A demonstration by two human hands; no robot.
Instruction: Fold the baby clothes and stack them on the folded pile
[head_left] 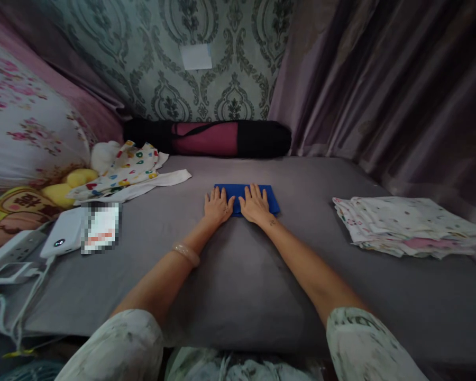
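Note:
A blue folded cloth (273,200) lies flat on the grey sheet (238,275) in the middle of the view. My left hand (219,205) presses down at its left side, fingers spread and pointing away from me. On its middle and right part rests my right hand (254,203), palm down with the fingers stretched out. Both thumbs point inward, with a strip of blue showing between them. The hands hide much of the cloth, so its exact kind cannot be made out.
A stack of folded patterned cloths (408,225) sits at the right. At the left are a patterned garment (137,164), a white power bank (65,230) with cables, a power strip (18,248) and plush toys (63,188). A long black and maroon bag (206,138) lies along the wall.

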